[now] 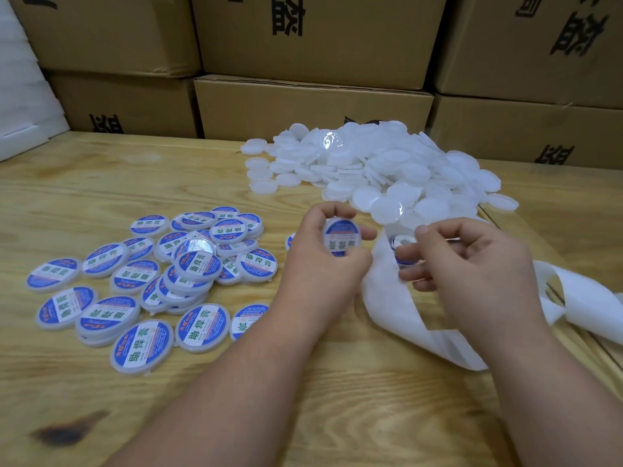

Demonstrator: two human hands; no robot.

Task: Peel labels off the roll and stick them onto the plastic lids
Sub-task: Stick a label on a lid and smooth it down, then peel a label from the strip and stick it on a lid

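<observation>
Your right hand [472,264] covers most of the next label [403,246] | backing strip [590,305] cut off at right edge | cardboard boxes [313,35] cropped at top

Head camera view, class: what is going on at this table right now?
A person is labelling plastic lids at a wooden table. The left hand holds a lid with a blue label already on it. The right hand picks at the next label on the white backing strip. A spread of labelled lids lies to the left, and a heap of blank white lids sits behind, in front of stacked cardboard boxes.
</observation>
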